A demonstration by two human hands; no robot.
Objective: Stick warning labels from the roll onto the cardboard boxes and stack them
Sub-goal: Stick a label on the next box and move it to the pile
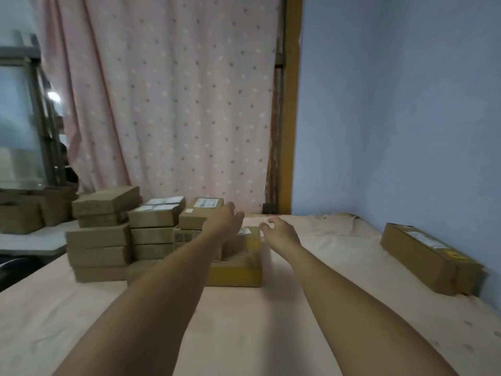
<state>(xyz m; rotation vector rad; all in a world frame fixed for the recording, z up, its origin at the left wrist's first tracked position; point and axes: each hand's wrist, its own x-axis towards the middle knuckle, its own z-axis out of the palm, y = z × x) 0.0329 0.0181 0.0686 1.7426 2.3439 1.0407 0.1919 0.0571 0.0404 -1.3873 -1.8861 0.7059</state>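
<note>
Several brown cardboard boxes stand in stacks [99, 234] on the left part of a pale pink bed sheet [244, 321]. A low stack of boxes [240, 256] with yellow tape sits in the middle, a white label on its top box. My left hand [225, 221] reaches over that top box, fingers spread, holding nothing. My right hand [280, 234] hovers just right of the same box, fingers curled apart and holding nothing. No label roll is visible.
A long cardboard box [431, 257] lies along the blue wall at the right. More boxes [32, 210] sit on a surface at far left. A dotted pink curtain [168, 104] hangs behind the stacks.
</note>
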